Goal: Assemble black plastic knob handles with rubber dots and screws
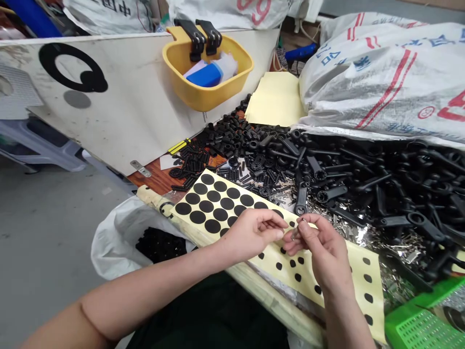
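My right hand [321, 245] pinches a small shiny metal piece [296, 231] between thumb and fingers; its exact kind is too small to tell. Close to its left, my left hand [256, 228] has loosely curled fingers with a gap to the thumb, and nothing shows in them. Both hands are over a pale yellow sticker sheet [358, 249] on the table's near edge. Large black round stickers [207, 206] cover its left part, and small black ones [298, 277] dot its right part.
Black plastic handle-like parts [385, 194] and small metal pieces [352, 228] are heaped behind the sheet. A yellow basket [207, 99] hangs on the white panel [127, 116]. White sacks [363, 87] stand behind. A green basket [407, 315] is at right, an open white bag [112, 242] at left.
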The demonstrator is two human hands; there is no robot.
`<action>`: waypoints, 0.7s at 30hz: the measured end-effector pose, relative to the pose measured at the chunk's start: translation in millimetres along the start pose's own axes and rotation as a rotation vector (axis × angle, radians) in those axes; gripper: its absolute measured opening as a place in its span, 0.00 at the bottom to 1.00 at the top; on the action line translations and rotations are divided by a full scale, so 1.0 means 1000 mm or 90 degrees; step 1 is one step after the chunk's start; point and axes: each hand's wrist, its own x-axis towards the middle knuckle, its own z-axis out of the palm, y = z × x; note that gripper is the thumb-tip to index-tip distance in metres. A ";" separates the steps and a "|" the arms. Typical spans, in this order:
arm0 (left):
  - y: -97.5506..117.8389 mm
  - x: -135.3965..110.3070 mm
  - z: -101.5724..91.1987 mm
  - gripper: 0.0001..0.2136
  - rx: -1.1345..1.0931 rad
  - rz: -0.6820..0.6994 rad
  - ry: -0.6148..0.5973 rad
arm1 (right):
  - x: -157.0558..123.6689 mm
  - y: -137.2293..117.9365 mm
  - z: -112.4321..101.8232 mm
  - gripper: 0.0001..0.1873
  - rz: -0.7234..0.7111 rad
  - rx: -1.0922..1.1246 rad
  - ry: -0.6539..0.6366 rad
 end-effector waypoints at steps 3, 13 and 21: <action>-0.002 0.001 0.006 0.07 0.008 -0.005 -0.010 | -0.001 0.002 0.000 0.17 -0.022 -0.038 0.022; -0.009 0.002 0.015 0.06 -0.002 -0.033 -0.013 | -0.016 0.005 0.004 0.09 -0.268 -0.192 0.165; -0.018 -0.007 -0.004 0.08 0.774 0.605 0.170 | -0.018 -0.007 0.013 0.17 -0.014 -0.061 0.102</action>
